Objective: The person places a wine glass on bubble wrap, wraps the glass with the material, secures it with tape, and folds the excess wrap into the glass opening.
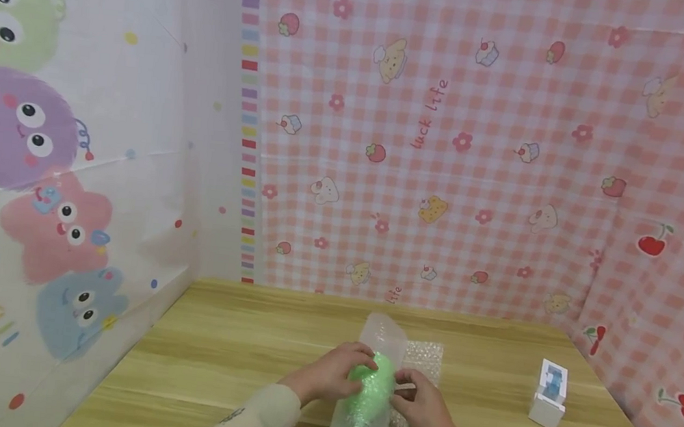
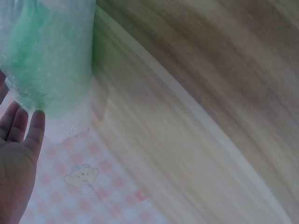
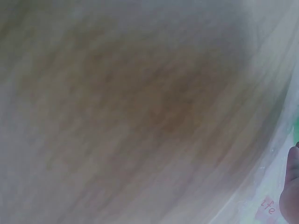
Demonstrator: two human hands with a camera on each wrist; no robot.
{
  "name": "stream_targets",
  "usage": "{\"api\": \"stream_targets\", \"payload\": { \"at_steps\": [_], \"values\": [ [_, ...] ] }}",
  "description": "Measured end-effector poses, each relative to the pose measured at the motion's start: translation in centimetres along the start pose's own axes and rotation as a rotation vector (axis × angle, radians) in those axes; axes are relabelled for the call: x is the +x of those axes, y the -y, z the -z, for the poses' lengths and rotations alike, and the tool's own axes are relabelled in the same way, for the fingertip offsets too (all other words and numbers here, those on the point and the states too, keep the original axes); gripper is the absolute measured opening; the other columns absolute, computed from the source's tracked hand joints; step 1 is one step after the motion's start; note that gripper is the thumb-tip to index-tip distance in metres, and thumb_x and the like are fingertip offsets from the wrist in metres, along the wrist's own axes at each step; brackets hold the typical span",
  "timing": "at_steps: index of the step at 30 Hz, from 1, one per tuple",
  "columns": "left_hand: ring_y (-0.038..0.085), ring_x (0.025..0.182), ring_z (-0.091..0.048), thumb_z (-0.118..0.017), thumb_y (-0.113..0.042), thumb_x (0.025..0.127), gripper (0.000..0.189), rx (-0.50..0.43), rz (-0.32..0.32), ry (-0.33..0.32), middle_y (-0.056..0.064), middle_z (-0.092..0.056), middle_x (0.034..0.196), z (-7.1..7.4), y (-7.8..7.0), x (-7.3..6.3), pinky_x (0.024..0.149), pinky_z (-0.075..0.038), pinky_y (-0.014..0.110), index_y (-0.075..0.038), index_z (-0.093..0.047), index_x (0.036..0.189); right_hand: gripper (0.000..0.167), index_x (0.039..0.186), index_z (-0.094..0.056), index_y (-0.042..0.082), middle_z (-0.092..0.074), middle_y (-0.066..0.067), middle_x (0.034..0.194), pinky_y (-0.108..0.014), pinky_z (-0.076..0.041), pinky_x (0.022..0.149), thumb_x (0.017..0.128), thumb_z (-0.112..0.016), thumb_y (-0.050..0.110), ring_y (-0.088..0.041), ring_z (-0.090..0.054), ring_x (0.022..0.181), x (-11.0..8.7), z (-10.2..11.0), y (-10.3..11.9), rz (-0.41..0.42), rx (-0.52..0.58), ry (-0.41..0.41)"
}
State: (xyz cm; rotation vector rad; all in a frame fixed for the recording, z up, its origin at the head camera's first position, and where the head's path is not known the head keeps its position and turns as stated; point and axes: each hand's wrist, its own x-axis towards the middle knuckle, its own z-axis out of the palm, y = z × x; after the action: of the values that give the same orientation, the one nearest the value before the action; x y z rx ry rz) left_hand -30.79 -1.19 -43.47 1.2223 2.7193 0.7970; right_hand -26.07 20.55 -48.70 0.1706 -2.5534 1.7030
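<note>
A green rounded object [image 1: 371,388] lies lengthwise under clear bubble wrap [image 1: 384,334] on the table, its exact kind blurred by the wrap. My left hand [image 1: 335,372] grips the wrapped object from the left, fingers curved over its top. In the left wrist view the fingertips [image 2: 38,114] press against the wrap's surface beside the green. From the right, my right hand [image 1: 428,411] pinches the edge of the wrap with thumb and forefinger. In the right wrist view only part of this hand [image 3: 290,186] shows at the right edge.
A loose flap of bubble wrap [image 1: 427,359] spreads flat to the right of the roll. Farther right on the wooden table [image 1: 231,340] stands a small white box [image 1: 548,406] with a blue part inside. Printed cloths [image 1: 356,132] hang behind and at both sides.
</note>
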Motion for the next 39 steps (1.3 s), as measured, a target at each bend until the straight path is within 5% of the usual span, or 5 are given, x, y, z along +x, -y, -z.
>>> {"api": "stream_targets", "payload": {
  "at_steps": [16,26,30,39],
  "values": [
    [0.022,0.132,-0.042,-0.067,-0.020,0.092,0.033,0.032,-0.003,0.008,0.003,-0.048,0.139,-0.2,0.3,-0.2,0.109,-0.039,0.040,-0.018,-0.067,0.126,0.035,0.116,-0.057,-0.005,-0.062,-0.018,0.117,-0.042,-0.057,0.082,0.085,-0.071,0.002,-0.032,-0.066,0.099,0.1,-0.2,0.0,-0.017,0.054,-0.009],
    [0.023,0.131,-0.043,-0.068,-0.018,0.090,0.035,0.045,0.008,-0.004,0.004,-0.049,0.138,0.5,0.8,-1.0,0.109,-0.038,0.042,-0.017,-0.068,0.125,0.038,0.117,-0.050,-0.010,-0.061,-0.019,0.111,-0.037,-0.054,0.077,0.082,-0.064,-0.003,-0.026,-0.065,0.094,0.3,-2.0,0.3,-0.033,0.241,0.014],
    [0.025,0.130,-0.042,-0.069,-0.017,0.090,0.035,0.024,-0.001,-0.010,0.006,-0.048,0.137,0.6,0.6,-1.1,0.108,-0.039,0.043,-0.016,-0.068,0.125,0.039,0.117,-0.052,-0.009,-0.064,-0.018,0.108,-0.039,-0.056,0.077,0.081,-0.065,-0.003,-0.027,-0.066,0.094,0.4,-2.3,0.6,-0.060,0.209,-0.013],
    [0.023,0.130,-0.042,-0.067,-0.019,0.091,0.035,0.033,-0.008,0.002,0.005,-0.048,0.137,0.4,0.2,-0.9,0.108,-0.039,0.040,-0.017,-0.067,0.126,0.031,0.112,-0.060,-0.006,-0.064,-0.020,0.112,-0.039,-0.057,0.079,0.083,-0.071,-0.001,-0.032,-0.068,0.093,-0.1,-1.2,1.1,0.044,-0.006,-0.029]
  ]
}}
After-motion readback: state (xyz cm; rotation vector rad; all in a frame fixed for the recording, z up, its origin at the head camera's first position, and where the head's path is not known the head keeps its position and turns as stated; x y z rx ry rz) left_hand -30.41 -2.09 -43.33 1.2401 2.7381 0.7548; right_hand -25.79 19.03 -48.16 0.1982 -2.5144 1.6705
